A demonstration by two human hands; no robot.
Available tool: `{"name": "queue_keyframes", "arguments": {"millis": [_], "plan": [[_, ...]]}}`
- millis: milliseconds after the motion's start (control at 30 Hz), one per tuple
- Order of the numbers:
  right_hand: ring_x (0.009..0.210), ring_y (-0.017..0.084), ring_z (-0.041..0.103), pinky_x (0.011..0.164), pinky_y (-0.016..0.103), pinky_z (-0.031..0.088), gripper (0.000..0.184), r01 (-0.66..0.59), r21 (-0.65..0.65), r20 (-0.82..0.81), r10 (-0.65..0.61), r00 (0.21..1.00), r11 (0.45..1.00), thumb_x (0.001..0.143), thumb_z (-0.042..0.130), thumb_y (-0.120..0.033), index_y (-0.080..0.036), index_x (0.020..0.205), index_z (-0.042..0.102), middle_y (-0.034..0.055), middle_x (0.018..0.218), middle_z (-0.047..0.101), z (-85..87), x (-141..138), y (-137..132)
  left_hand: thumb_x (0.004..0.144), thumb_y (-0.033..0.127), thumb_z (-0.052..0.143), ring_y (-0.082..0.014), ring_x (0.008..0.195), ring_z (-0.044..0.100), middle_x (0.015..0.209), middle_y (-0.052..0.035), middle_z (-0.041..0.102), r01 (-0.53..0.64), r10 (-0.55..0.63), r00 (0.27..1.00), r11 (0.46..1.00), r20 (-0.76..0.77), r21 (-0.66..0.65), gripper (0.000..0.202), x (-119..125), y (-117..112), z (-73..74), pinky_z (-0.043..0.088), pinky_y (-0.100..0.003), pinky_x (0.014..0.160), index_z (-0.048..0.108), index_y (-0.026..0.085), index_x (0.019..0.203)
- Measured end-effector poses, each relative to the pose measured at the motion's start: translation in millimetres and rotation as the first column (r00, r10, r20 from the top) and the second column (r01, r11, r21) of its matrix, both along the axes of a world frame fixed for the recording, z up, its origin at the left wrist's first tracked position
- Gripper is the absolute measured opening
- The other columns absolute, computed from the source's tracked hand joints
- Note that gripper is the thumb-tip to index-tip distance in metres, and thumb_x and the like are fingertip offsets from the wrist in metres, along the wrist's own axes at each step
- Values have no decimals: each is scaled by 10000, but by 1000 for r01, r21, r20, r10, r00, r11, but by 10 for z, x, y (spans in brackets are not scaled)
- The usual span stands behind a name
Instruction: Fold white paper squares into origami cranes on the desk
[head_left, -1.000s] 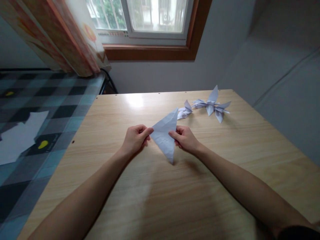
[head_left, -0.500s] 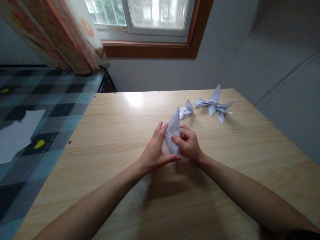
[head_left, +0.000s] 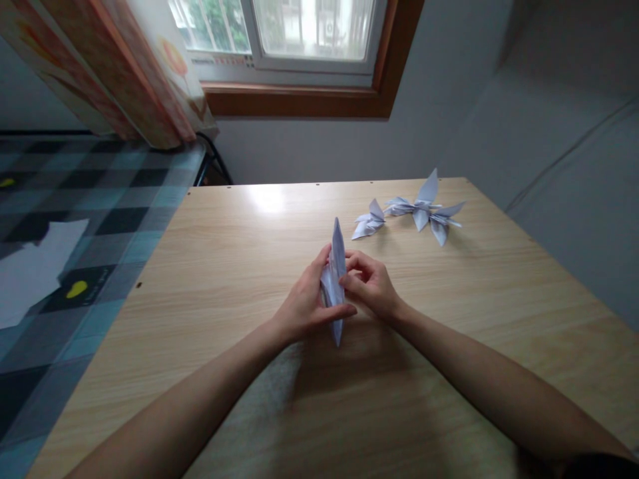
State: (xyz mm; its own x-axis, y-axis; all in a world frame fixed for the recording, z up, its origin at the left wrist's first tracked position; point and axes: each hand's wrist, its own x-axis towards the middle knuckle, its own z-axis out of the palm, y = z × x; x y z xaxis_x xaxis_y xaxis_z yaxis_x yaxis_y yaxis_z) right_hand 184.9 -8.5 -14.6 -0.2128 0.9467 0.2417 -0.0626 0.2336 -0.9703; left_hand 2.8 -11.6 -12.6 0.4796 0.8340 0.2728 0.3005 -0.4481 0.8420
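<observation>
A piece of folded white paper (head_left: 338, 251) stands nearly upright between my two hands, long and pointed at its top and bottom ends. My left hand (head_left: 305, 299) grips it from the left, with the thumb reaching across its lower part and the fingers behind it. On the right side, my right hand (head_left: 372, 283) pinches the paper's edge between thumb and bent forefinger. The inner folds and some left fingertips are hidden. Beyond the hands lies a small folded paper piece (head_left: 370, 221) with pointed petals.
Several joined paper pieces (head_left: 424, 207) lie at the table's back right. The wooden table (head_left: 210, 266) meets the wall below a window (head_left: 314, 33). To the left, white paper sheets (head_left: 37, 266) rest on a checked cloth (head_left: 144, 176), near a curtain (head_left: 134, 73).
The folded paper has turned and shifted slightly left, now showing a narrower face. My right hand has moved a little left with it, and the small piece behind shows more fully.
</observation>
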Motion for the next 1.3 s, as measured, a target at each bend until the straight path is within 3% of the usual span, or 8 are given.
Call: {"name": "queue_keyframes", "arguments": {"millis": [167, 300, 467, 633, 833, 933, 1100, 1300], "plan": [[604, 119, 571, 481, 224, 435, 379, 39, -24, -24, -39, 999, 999, 793, 742, -485, -228, 1027, 592, 17, 881, 667, -17, -23, -29, 676, 429, 849, -392, 1421, 387, 1535, -184, 404, -4, 4, 1000, 1000, 6, 13, 1119, 2, 2, 4, 325, -594, 1171, 196, 223, 1561], [689, 140, 611, 528, 236, 464, 510, 55, 48, 30, -57, 998, 997, 750, 777, -465, -242, 1144, 541, 39, 1003, 672, 13, -36, -52, 690, 410, 836, -394, 1402, 409, 1525, -179, 414, -14, 14, 1000, 999, 2, 31, 1056, 5, -2, 17, 345, -594, 1156, 249, 219, 1547], [682, 149, 612, 567, 264, 486, 407, 44, 68, 62, -48, 997, 997, 825, 696, -426, -237, 1149, 541, 37, 967, 680, 24, -26, -49, 706, 398, 822, -396, 1375, 444, 1502, -185, 440, -7, 6, 999, 1000, 32, 7, 1024, 0, -4, 13, 358, -597, 1146, 259, 209, 1540], [922, 217, 635, 728, 322, 526, 342, 153, 198, 122, -179, 976, 968, 784, 641, -261, -219, 1118, 582, 46, 1034, 675, 16, -22, -50, 723, 428, 811, -393, 1412, 400, 1546, -201, 382, -16, 16, 1000, 1000, 14, 10, 1047, -9, -16, -10, 323, -585, 1173, 219, 198, 1555], [748, 164, 597, 684, 286, 508, 366, 204, 227, 230, -256, 939, 952, 709, 538, -115, -205, 1060, 595, -9, 875, 639, 15, -38, -59, 763, 434, 778, -377, 1424, 384, 1571, -179, 360, 7, -8, 1000, 999, 11, 33, 971, -21, -30, 15, 308, -560, 1187, 256, 208, 1550], [707, 157, 584, 673, 285, 505, 342, 197, 239, 261, -259, 930, 951, 733, 520, -114, -195, 1052, 610, -16, 827, 626, 1, 11, -24, 811, 381, 720, -355, 1365, 463, 1529, -174, 425, -20, 19, 997, 1000, 80, 4, 860, -54, -1, 1, 380, -544, 1139, 293, 209, 1537], [932, 218, 663, 814, 351, 542, 368, 58, 293, 300, -149, 942, 954, 790, 496, -130, -196, 1098, 686, 43, 1015, 720, -3, 188, 98, 839, 222, 580, -288, 1179, 618, 1445, -133, 534, -40, 41, 994, 999, 104, -13, 616, -177, 136, -1, 545, -463, 963, 478, 231, 1447], [1050, 225, 695, 957, 438, 534, 387, -120, 358, 477, -71, 876, 926, 807, 491, -90, -244, 1023, 773, 66, 1113, 760, -44, 411, 246, 827, 111, 482, -258, 1234, 608, 1336, -88, 651, 40, -20, 994, 983, -111, 181, 453, -366, 295, 74, 497, -500, 1063, 710, 239, 1197]]}}
